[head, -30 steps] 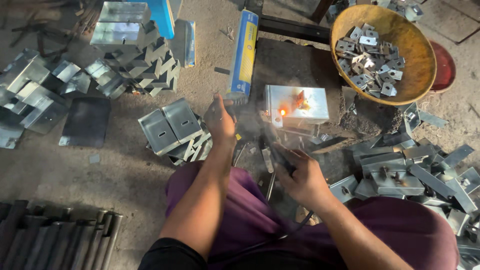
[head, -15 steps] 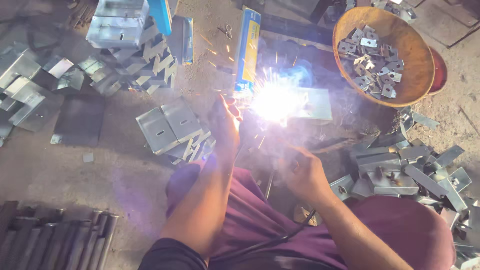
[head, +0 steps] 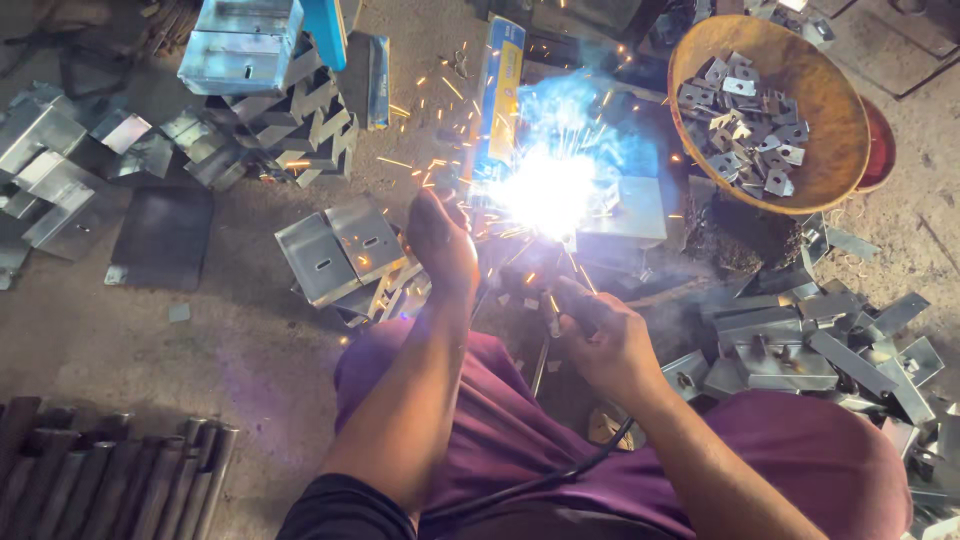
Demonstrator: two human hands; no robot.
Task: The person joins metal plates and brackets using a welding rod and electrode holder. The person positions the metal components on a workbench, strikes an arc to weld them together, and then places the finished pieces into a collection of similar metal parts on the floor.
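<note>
Nearest the viewer, the person's knees in purple cloth framed the work, with a black cable (head: 540, 480) running across the lap toward the right hand (head: 608, 345). That hand was closed around the dark handle of a welding electrode holder (head: 572, 300), whose long axis ran from near right to far left, its tip pointing away at the white arc (head: 548, 190). The left hand (head: 442, 240) was extended just left of the arc; whether it gripped anything could not be told through the glare. The arc sat at the left edge of a flat grey steel plate (head: 635, 212) lying on the floor straight ahead, throwing orange sparks and bluish smoke. Dark rods (head: 110, 480) lay bundled at near left. Left of the left hand rested folded galvanised sheet brackets (head: 340, 255), and further bent brackets (head: 790, 345) were heaped at right, close to the right hand. Farther off stood a taller stack of brackets (head: 270, 90) at far left, a long blue-and-yellow box (head: 503, 90) beyond the arc, and a round orange-brown basin (head: 830, 150) holding small grey metal pieces at far right.
</note>
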